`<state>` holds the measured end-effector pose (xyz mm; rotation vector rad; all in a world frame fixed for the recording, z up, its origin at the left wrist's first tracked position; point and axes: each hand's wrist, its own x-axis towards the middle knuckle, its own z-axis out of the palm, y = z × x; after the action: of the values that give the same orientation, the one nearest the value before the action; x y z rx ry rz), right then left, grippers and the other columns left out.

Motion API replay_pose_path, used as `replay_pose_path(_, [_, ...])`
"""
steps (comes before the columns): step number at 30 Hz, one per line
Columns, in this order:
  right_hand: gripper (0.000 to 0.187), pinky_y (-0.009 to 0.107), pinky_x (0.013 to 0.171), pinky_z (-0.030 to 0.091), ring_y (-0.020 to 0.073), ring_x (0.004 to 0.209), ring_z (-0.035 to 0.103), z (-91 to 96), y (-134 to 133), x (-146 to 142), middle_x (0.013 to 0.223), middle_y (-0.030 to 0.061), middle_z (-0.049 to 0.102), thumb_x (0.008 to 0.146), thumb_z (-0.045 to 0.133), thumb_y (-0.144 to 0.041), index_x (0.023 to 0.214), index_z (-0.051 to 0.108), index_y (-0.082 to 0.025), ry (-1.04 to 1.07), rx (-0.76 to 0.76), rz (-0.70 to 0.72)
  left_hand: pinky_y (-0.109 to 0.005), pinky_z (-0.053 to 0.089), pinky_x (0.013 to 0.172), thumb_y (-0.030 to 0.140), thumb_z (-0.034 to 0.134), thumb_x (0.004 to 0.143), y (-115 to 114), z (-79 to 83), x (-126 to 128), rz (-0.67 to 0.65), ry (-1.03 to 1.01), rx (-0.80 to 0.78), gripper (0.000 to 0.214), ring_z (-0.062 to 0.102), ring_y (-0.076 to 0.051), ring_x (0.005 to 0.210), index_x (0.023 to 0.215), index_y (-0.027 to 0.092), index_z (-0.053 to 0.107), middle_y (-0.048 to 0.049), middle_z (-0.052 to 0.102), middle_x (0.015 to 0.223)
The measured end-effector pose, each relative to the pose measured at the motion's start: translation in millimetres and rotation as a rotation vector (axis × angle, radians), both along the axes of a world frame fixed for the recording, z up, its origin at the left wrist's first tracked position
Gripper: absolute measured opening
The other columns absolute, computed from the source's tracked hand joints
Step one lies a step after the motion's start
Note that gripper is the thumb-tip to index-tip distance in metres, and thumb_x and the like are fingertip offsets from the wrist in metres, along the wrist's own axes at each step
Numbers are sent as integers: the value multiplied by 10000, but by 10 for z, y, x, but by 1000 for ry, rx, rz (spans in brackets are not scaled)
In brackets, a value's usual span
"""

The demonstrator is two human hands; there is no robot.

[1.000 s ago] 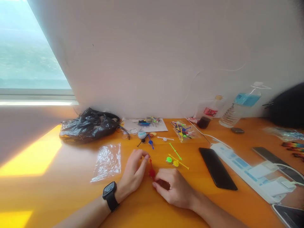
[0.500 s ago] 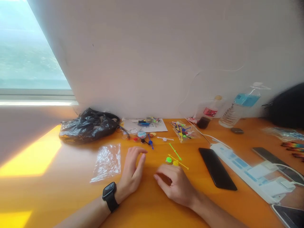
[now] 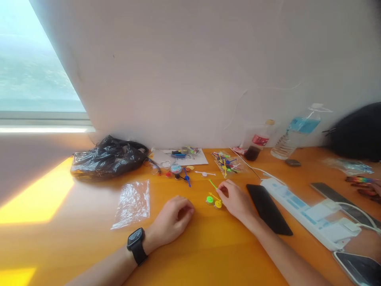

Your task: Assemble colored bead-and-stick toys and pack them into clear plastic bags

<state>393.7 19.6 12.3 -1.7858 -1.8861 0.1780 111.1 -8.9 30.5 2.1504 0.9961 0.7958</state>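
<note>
My right hand (image 3: 236, 200) pinches a thin green plastic spinner arrow (image 3: 213, 184) between thumb and fingers, its far end sticking out. Just left of these fingers lie a round green knob (image 3: 210, 200) and a round yellow knob (image 3: 218, 204). A yellow arrow (image 3: 212, 196) lies behind the yellow knob, partly hidden by the hand. My left hand (image 3: 174, 218), a black watch (image 3: 136, 242) on its wrist, rests on the table with fingers curled in and nothing visible in them. Farther back are a white arrow (image 3: 204, 174) and a blue arrow (image 3: 187, 178).
A clear plastic bag (image 3: 132, 204) lies flat at left, before a black bag (image 3: 108, 159). A packet of coloured arrows (image 3: 225, 165) sits at the back. On the right are a black phone (image 3: 268, 208), a power strip (image 3: 293, 204) and two bottles (image 3: 258, 141). Another person's hand (image 3: 376, 188) shows at far right.
My right hand has moved forward and right and closed on the green arrow. My left hand has shifted right and its fingers have curled in. The view has turned slightly.
</note>
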Motion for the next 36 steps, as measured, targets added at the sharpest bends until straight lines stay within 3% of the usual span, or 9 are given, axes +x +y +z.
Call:
replay_pose_path(8, [114,363,832,491,249,952,655,-66,45,-1,1009,75,686,946,553,-272,959,653,-218,60,64,90,-310,460,770,215,520,985,22,6,9,-9,30,9,159,595,-194,813,882,206,642,-47,689,877])
replay_pose_path(11, [121,358,835,497,237,933,658,-85,74,16,990,66,687,945,556,-256,907,665,-220,120,30,141,-312,461,771,220,520,983,23,3,8,-7,32,11,160,598,-196,814,883,205,644,-53,693,879])
replay_pose_path(21, [89,366,850,493,241,938,637,-42,66,70,981,73,679,907,541,-180,905,626,-205,32,36,115,-298,466,768,221,525,974,22,8,1,-4,37,4,155,614,-192,813,889,213,654,-42,702,879])
replay_pose_path(25, [158,359,823,488,231,891,623,-28,61,91,929,74,660,930,475,-152,833,588,-205,-15,36,118,-301,471,773,222,529,973,20,-7,-4,-1,35,2,152,614,-193,816,890,211,657,-46,705,884])
replay_pose_path(31, [189,393,870,483,263,973,626,13,35,78,1007,92,679,953,449,-145,984,626,-201,-79,34,117,-308,484,769,233,526,978,24,3,0,-6,17,-2,170,620,-199,808,891,208,669,-57,714,882])
replay_pose_path(36, [237,385,876,502,249,974,652,116,-13,-26,1116,107,652,1004,381,-204,1051,613,-213,40,79,111,-311,485,771,231,528,974,19,23,-1,-5,16,-3,169,623,-199,809,895,207,675,-56,718,883])
